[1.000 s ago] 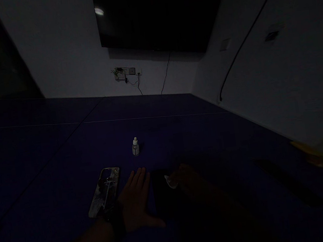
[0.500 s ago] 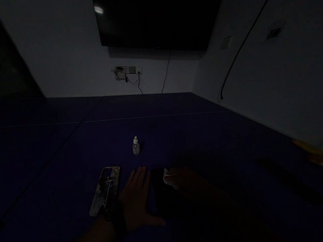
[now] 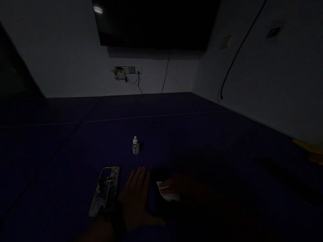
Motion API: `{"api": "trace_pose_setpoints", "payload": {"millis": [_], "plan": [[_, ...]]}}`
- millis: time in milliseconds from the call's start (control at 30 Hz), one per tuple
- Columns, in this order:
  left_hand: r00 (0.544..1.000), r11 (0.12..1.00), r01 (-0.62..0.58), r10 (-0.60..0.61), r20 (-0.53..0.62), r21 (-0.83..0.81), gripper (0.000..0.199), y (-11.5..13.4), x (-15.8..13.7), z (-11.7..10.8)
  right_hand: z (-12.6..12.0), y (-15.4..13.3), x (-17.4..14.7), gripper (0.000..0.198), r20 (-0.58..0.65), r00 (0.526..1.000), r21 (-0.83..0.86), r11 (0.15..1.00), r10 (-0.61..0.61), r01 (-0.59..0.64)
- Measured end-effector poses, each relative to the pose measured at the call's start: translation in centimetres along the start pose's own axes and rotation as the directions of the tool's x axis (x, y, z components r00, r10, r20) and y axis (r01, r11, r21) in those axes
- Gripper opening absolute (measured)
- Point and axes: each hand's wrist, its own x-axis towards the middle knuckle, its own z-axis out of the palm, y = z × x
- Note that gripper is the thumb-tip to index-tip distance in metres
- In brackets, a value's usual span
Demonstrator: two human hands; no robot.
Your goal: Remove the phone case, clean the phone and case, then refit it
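The scene is very dim. My left hand (image 3: 137,199) lies flat with fingers spread on the dark blue surface, against the left edge of a dark flat rectangular thing, probably a phone (image 3: 158,174). My right hand (image 3: 179,186), deep in shadow, presses a white cloth or tissue (image 3: 168,194) onto that dark thing. A patterned phone case (image 3: 106,189) with a large camera cutout rests left of my left hand. Beyond my fingertips a small bottle (image 3: 135,146) with a white dropper-style cap stands upright.
A large dark television screen (image 3: 159,14) hangs on the far wall, above a socket panel (image 3: 125,71) with wires. At right lie a long dark strip (image 3: 288,179) and a yellow-orange item (image 3: 314,152) by the wall. A black cable (image 3: 243,42) runs down the right wall.
My right hand has slid the white cloth a little to the left and toward me across the dark thing. My left hand stays in place.
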Motion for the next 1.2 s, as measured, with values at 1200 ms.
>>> {"api": "trace_pose_setpoints", "payload": {"millis": [1200], "plan": [[0.998,0.999,-0.033,0.032,-0.055,-0.013,0.137,-0.4,0.0,0.9,0.6,1.0,-0.1,0.036,-0.159,0.987,0.006,1.000,0.017,-0.016]]}}
